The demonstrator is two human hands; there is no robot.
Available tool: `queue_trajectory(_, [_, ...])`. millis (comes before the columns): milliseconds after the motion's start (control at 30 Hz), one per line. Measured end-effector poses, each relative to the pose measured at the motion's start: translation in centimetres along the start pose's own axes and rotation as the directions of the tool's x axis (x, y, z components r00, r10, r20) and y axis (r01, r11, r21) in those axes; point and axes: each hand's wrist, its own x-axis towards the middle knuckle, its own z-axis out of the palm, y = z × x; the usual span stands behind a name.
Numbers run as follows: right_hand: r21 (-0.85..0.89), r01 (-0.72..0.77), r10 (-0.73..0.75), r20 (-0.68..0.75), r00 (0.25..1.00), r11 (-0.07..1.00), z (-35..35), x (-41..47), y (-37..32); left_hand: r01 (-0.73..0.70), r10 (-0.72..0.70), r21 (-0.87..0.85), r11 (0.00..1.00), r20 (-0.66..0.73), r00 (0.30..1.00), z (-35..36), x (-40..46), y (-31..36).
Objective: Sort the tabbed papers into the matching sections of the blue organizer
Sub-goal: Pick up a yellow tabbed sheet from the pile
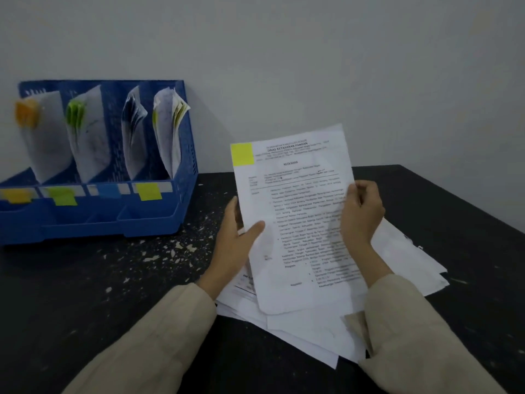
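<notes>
Plainly, by label:
Sheet (298,223): held upright over the pile, printed side to the camera, a yellow tab (242,154) at its top left corner; only the bold header is readable, the body text too blurred.
Left hand (238,243): grips the sheet's left edge — thumb on the front, fingers hidden behind the paper.
Right hand (360,214): curled round the right edge, fingertips out of sight behind it.
Pile (312,331): loose white papers on the table (113,294), partly covered by the sheet and the sleeves; its tabs cannot be seen.
Organizer (159,211): blue, at the left by the wall, its left end cut off by the frame; four sections marked orange, green, blue, yellow — each holds curling papers, their print unreadable.
Sleeves (159,336): beige, running out of the lower edge.
</notes>
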Motion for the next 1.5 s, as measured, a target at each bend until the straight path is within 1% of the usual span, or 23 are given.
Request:
queue_trajectory(100, [0.120, -0.014, 0.012, 0.024, 1.000, 0.993, 0.9, -0.8, -1.9, 0.139, -0.125, -0.131, 0.982, 0.105, 0.987, -1.7, 0.1, 1.4])
queue_trajectory(200, [0.182, -0.008, -0.003, 0.061, 0.998, 0.983, 2.2, -1.3, -4.1, 0.162, -0.129, -0.122, 0.979, 0.247, 0.960, -3.5, 0.0, 2.2])
queue_trajectory(267, [0.181, 0.030, -0.054, 0.128, 0.990, 0.983, 3.1, -1.5, -6.4, 0.121, -0.098, -0.083, 0.989, 0.241, 0.966, -5.0, 0.0, 2.9])
queue_trajectory(300, [0.146, 0.057, -0.085, 0.198, 0.976, 0.988, 3.7, -1.6, -7.6, 0.096, -0.079, -0.076, 0.992, 0.205, 0.976, -6.0, -0.1, 3.4])
queue_trajectory(333, [0.058, 0.103, -0.115, 0.283, 0.952, 0.993, 4.3, -1.8, -8.7, 0.073, -0.060, -0.077, 0.994, 0.160, 0.985, -6.7, -0.2, 3.8])
queue_trajectory(400, [-0.173, 0.276, -0.170, 0.461, 0.871, 0.946, 5.8, -2.8, -10.8, 0.011, -0.009, -0.088, 0.996, 0.033, 0.999, -8.2, -0.7, 4.5])
queue_trajectory(433, [-0.200, 0.350, -0.200, 0.530, 0.824, 0.915, 6.4, -3.8, -12.1, -0.022, 0.018, -0.096, 0.995, -0.042, 0.999, -8.9, -0.9, 4.7])
queue_trajectory(467, [-0.155, 0.390, -0.230, 0.595, 0.770, 0.908, 6.9, -5.1, -13.5, -0.052, 0.041, -0.102, 0.993, -0.108, 0.993, -9.4, -1.1, 5.0])
queue_trajectory(533, [-0.015, 0.389, -0.257, 0.726, 0.638, 0.921, 8.0, -8.1, -16.0, -0.114, 0.100, -0.069, 0.991, -0.176, 0.979, -9.9, -1.4, 5.3])
queue_trajectory(600, [0.016, 0.400, -0.238, 0.825, 0.512, 0.916, 9.3, -11.2, -18.0, -0.173, 0.166, -0.024, 0.985, -0.188, 0.968, -10.1, -1.7, 5.2])
queue_trajectory(633, [0.005, 0.408, -0.217, 0.852, 0.477, 0.913, 10.0, -12.5, -18.6, -0.205, 0.200, -0.012, 0.979, -0.175, 0.964, -10.1, -1.8, 4.9])
queue_trajectory(700, [-0.022, 0.415, -0.198, 0.855, 0.479, 0.909, 11.1, -13.8, -19.1, -0.215, 0.216, 0.018, 0.976, -0.103, 0.971, -10.1, -2.1, 4.2])
queue_trajectory(800, [-0.039, 0.512, -0.282, 0.798, 0.532, 0.858, 11.3, -13.5, -18.5, -0.187, 0.176, 0.184, 0.965, 0.073, 0.982, -10.7, -1.9, 3.7])
queue_trajectory(900, [-0.105, 0.552, -0.308, 0.737, 0.601, 0.827, 10.6, -11.7, -17.7, -0.218, 0.154, 0.285, 0.933, 0.231, 0.961, -11.8, -1.3, 3.4])
queue_trajectory(1000, [-0.195, 0.578, -0.272, 0.735, 0.621, 0.793, 10.2, -10.8, -16.9, -0.234, 0.113, 0.329, 0.915, 0.348, 0.931, -12.1, -0.7, 3.4])
queue_trajectory(1033, [-0.212, 0.590, -0.274, 0.731, 0.625, 0.779, 10.1, -10.6, -16.6, -0.229, 0.106, 0.314, 0.921, 0.365, 0.925, -12.2, -0.4, 3.5])
queue_trajectory(1100, [-0.225, 0.571, -0.275, 0.702, 0.657, 0.790, 9.9, -9.9, -16.5, -0.212, 0.123, 0.257, 0.943, 0.322, 0.939, -12.5, 0.2, 4.2])
queue_trajectory(1167, [-0.252, 0.535, -0.261, 0.661, 0.704, 0.806, 9.5, -9.0, -16.7, -0.199, 0.161, 0.181, 0.963, 0.202, 0.966, -12.9, 0.8, 5.8])
queue_trajectory(1200, [-0.286, 0.554, -0.270, 0.647, 0.714, 0.782, 9.4, -8.7, -16.8, -0.180, 0.164, 0.120, 0.976, 0.132, 0.978, -13.1, 1.0, 7.1])
queue_trajectory(1267, [-0.346, 0.649, -0.333, 0.642, 0.690, 0.678, 9.2, -8.3, -16.8, -0.135, 0.139, -0.075, 0.988, 0.050, 0.989, -13.4, 1.6, 10.4])
queue_trajectory(1367, [-0.318, 0.799, -0.515, 0.632, 0.580, 0.511, 8.8, -8.7, -16.3, -0.018, 0.001, -0.273, 0.962, -0.062, 0.998, -14.4, 3.3, 15.6])
queue_trajectory(1433, [-0.254, 0.872, -0.608, 0.635, 0.477, 0.419, 8.6, -9.1, -15.1, 0.102, -0.126, -0.263, 0.959, -0.076, 0.989, -15.3, 4.1, 17.4])
queue_trajectory(1500, [-0.222, 0.919, -0.696, 0.602, 0.391, 0.325, 8.6, -8.9, -14.4, 0.198, -0.197, -0.203, 0.959, 0.024, 0.980, -15.3, 4.9, 18.5])
